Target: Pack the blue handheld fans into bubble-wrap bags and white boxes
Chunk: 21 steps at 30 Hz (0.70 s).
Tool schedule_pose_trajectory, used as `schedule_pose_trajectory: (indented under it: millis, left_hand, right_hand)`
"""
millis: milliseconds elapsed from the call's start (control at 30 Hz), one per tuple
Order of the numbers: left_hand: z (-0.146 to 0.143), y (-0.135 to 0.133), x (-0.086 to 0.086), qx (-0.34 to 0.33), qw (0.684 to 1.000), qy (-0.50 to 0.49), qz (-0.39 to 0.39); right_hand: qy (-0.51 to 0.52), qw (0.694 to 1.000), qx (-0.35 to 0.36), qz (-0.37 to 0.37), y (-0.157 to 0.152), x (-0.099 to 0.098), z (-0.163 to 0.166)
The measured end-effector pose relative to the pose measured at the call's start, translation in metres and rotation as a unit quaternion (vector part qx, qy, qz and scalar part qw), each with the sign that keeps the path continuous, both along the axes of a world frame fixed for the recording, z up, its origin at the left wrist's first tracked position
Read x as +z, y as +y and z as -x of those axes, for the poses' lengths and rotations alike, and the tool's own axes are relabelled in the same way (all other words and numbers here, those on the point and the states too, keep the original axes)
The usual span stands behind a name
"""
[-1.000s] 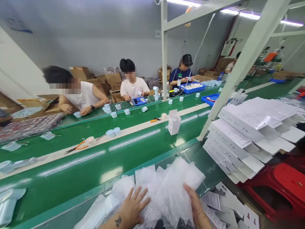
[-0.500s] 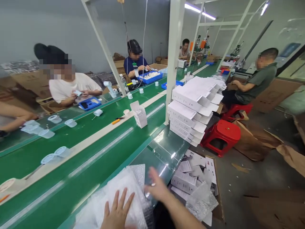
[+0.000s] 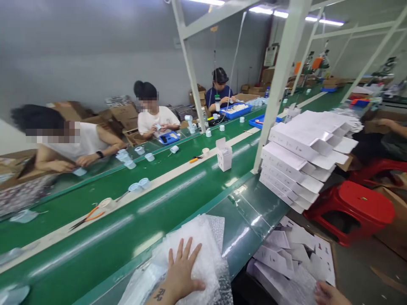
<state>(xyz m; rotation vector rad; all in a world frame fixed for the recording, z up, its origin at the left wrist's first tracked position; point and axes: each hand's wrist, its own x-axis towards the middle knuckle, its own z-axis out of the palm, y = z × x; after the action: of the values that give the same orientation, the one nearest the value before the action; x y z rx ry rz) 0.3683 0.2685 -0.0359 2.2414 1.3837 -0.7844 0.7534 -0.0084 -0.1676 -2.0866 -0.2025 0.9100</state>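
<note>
My left hand (image 3: 181,271) lies flat, fingers spread, on a heap of bubble-wrap bags (image 3: 203,250) at the near edge of the green bench (image 3: 251,212). My right hand (image 3: 327,293) is low at the bottom right, reaching into a cardboard box of flat white cartons and leaflets (image 3: 292,258) beside the bench; only its back shows and its fingers are hidden. A stack of folded white cartons (image 3: 302,156) stands on the bench to the right of the bags.
A green conveyor belt (image 3: 127,228) runs across, carrying small plastic cups (image 3: 140,185), scissors (image 3: 85,217) and an upright white box (image 3: 224,156). Three people sit at its far side. White frame posts (image 3: 276,89) rise from the bench. A red stool (image 3: 356,209) stands to the right.
My right hand has left the bubble-wrap bags and dropped to the right into the box of cartons. My left hand stays on the bags. The view swung right, then back left.
</note>
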Motion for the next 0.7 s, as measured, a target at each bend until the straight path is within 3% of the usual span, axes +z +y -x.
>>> schedule_pose_trajectory:
  millis: [67, 133, 200, 267, 333, 400, 467, 600, 700]
  left_hand:
    - [0.008, 0.000, -0.009, 0.006, 0.999, -0.033, -0.003]
    - [0.013, -0.001, -0.018, 0.014, 0.998, -0.067, -0.014]
    - [0.017, -0.004, -0.027, 0.026, 0.995, -0.093, -0.023]
    - [0.020, -0.005, -0.030, 0.043, 0.993, -0.109, -0.030]
    - [0.024, -0.006, -0.028, 0.063, 0.990, -0.123, -0.038]
    - [0.034, -0.006, -0.020, 0.078, 0.986, -0.141, -0.041]
    - [0.054, -0.009, -0.009, 0.090, 0.982, -0.159, -0.046]
    - [0.109, -0.023, 0.001, 0.188, 0.964, -0.126, -0.137]
    - [0.142, -0.037, -0.008, 0.288, 0.946, -0.050, -0.141]
  right_hand:
    - [0.048, 0.992, 0.117, -0.015, 0.029, 0.033, -0.018]
    - [0.089, 0.965, 0.245, -0.026, 0.078, 0.076, -0.018]
    - [0.090, 0.914, 0.391, -0.059, 0.139, 0.118, 0.011]
    - [0.117, 0.841, 0.515, -0.116, 0.203, 0.145, 0.064]
    - [0.146, 0.786, 0.582, -0.147, 0.259, 0.153, 0.126]
    - [0.147, 0.773, 0.599, -0.150, 0.300, 0.145, 0.178]
    - [0.138, 0.774, 0.602, -0.140, 0.327, 0.133, 0.208]
    - [0.116, 0.766, 0.618, -0.130, 0.347, 0.131, 0.222]
    - [0.065, 0.757, 0.631, -0.160, 0.335, 0.141, 0.243]
